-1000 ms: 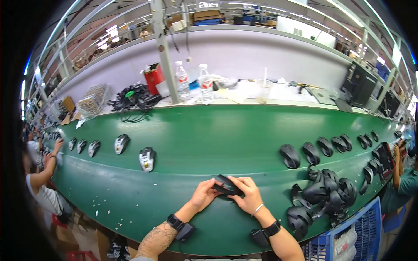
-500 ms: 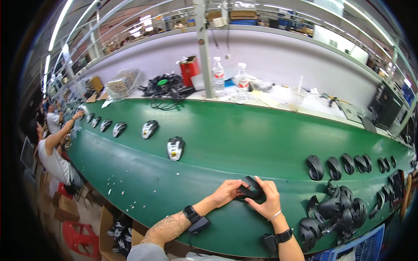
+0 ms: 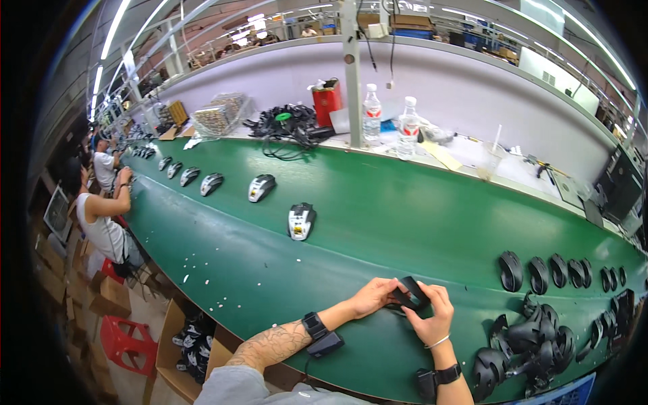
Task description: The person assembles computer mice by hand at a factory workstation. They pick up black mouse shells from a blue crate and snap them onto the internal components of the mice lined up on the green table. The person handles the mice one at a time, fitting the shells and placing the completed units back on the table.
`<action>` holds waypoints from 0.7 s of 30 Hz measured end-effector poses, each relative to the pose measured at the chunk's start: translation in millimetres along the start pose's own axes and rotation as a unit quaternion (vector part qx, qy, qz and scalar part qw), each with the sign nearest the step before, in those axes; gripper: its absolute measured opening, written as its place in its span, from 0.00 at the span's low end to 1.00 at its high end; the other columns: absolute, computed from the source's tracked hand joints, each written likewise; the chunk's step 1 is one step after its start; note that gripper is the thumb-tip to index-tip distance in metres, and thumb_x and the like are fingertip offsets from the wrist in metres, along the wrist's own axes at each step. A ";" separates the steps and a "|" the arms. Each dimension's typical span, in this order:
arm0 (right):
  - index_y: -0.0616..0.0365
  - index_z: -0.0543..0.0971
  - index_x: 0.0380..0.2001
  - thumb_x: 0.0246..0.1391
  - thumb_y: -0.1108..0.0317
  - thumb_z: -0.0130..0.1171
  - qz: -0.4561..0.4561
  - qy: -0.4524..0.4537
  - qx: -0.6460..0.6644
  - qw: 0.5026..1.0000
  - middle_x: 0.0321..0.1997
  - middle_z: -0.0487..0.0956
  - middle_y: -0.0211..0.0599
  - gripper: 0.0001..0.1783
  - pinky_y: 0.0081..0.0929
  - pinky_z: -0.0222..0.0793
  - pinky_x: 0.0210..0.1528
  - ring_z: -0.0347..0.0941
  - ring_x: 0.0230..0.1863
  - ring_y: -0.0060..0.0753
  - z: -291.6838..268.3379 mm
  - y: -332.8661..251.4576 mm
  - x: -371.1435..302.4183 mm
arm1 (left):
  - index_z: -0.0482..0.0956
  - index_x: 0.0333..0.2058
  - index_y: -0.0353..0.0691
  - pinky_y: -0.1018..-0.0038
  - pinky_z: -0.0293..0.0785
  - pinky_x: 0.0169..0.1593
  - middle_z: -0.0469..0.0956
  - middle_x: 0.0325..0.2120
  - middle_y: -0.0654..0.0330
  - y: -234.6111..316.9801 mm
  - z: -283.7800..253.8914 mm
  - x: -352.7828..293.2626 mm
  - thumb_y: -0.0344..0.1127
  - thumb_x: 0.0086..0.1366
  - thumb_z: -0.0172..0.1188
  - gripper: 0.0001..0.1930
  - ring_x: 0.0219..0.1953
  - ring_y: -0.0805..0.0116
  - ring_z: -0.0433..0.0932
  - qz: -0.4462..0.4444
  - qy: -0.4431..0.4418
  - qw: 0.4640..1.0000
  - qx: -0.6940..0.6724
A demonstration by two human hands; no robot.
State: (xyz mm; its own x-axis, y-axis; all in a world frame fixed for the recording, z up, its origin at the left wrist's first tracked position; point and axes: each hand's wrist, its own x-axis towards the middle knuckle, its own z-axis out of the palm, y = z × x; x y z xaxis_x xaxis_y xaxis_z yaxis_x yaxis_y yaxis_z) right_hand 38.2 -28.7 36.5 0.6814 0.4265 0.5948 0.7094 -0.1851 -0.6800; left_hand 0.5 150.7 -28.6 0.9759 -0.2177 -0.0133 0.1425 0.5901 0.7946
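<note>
A long green conveyor belt [image 3: 405,223] curves in front of you from the far left end to the right end, with a white shelf [image 3: 472,152] running along its far edge. On that shelf stand a red box [image 3: 327,101], two clear bottles [image 3: 372,115] and a tangle of black cables [image 3: 287,125]. At the belt's right end a heap of black mouse shells [image 3: 533,344] lies against the near edge, with a row of single shells [image 3: 560,270] just beyond it. Toward the left, a line of part-built mice [image 3: 202,179] trails away along the belt, the nearest one [image 3: 301,221] sitting mid-belt. Another person [image 3: 101,216] works at the left near edge. Near the belt's near edge, your left hand [image 3: 371,297] and right hand [image 3: 432,317] meet on a small black mouse shell [image 3: 410,295], fingers closed around it from both sides; it looks lifted just off the belt, though I can't be sure.
</note>
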 end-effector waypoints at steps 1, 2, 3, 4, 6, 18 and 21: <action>0.59 0.78 0.41 0.29 0.75 0.70 0.004 -0.006 0.024 1.000 0.36 0.76 0.41 0.27 0.34 0.70 0.43 0.72 0.40 0.44 3.6 2.2 -1.3 | 0.75 0.42 0.34 0.67 0.68 0.54 0.77 0.41 0.56 2.2 2.2 -1.4 0.47 0.71 0.43 0.21 0.45 0.66 0.75 0.012 -0.007 1.000 0.006; 0.60 0.78 0.41 0.29 0.76 0.70 0.009 -0.001 0.019 1.000 0.36 0.75 0.41 0.27 0.34 0.70 0.43 0.72 0.40 0.44 -0.3 3.5 -4.0 | 0.75 0.42 0.34 0.68 0.68 0.54 0.77 0.41 0.56 1.7 3.5 -2.2 0.48 0.71 0.42 0.21 0.45 0.66 0.74 0.024 -0.013 1.000 0.012; 0.60 0.77 0.40 0.29 0.76 0.69 0.010 0.004 0.024 1.000 0.36 0.75 0.41 0.27 0.33 0.71 0.43 0.72 0.40 0.44 -1.6 3.7 -4.5 | 0.75 0.43 0.34 0.69 0.68 0.53 0.77 0.40 0.56 1.0 3.3 -2.6 0.49 0.71 0.42 0.22 0.45 0.68 0.75 0.014 -0.009 1.000 0.010; 0.60 0.77 0.40 0.29 0.76 0.69 0.005 -0.006 0.027 1.000 0.37 0.76 0.42 0.26 0.33 0.70 0.43 0.73 0.40 0.44 -2.1 3.4 -4.3 | 0.75 0.43 0.34 0.70 0.69 0.53 0.78 0.39 0.57 -1.4 4.4 0.6 0.50 0.71 0.42 0.23 0.44 0.69 0.75 0.007 -0.003 1.000 0.010; 0.62 0.77 0.38 0.28 0.76 0.69 0.000 -0.024 0.027 0.999 0.37 0.76 0.43 0.26 0.33 0.70 0.44 0.74 0.40 0.43 -3.9 2.1 -5.8 | 0.75 0.42 0.34 0.71 0.69 0.52 0.78 0.39 0.58 -1.2 7.4 1.7 0.51 0.70 0.42 0.24 0.43 0.71 0.76 0.006 -0.003 1.000 0.019; 0.58 0.75 0.50 0.33 0.80 0.65 -0.013 -0.029 -0.052 0.998 0.41 0.74 0.42 0.32 0.34 0.69 0.46 0.71 0.43 0.45 -0.5 -0.6 -4.2 | 0.75 0.41 0.36 0.68 0.69 0.53 0.76 0.39 0.57 8.9 10.8 1.4 0.50 0.70 0.43 0.22 0.45 0.67 0.75 -0.014 0.017 1.000 -0.020; 0.57 0.76 0.50 0.33 0.80 0.65 -0.017 -0.035 -0.072 0.997 0.40 0.74 0.42 0.32 0.34 0.69 0.46 0.71 0.43 0.44 -2.2 0.2 -4.0 | 0.75 0.41 0.36 0.68 0.69 0.53 0.77 0.38 0.58 9.7 11.8 3.4 0.46 0.70 0.46 0.18 0.44 0.68 0.75 -0.010 0.021 0.999 -0.040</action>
State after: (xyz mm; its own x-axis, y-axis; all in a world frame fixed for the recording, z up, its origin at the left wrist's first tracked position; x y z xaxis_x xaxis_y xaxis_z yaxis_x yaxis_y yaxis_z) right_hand 36.0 -32.4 35.0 0.6455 0.4951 0.5815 0.7542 -0.2931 -0.5877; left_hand 3.3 146.6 -13.8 0.9785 -0.1988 -0.0558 0.1738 0.6471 0.7423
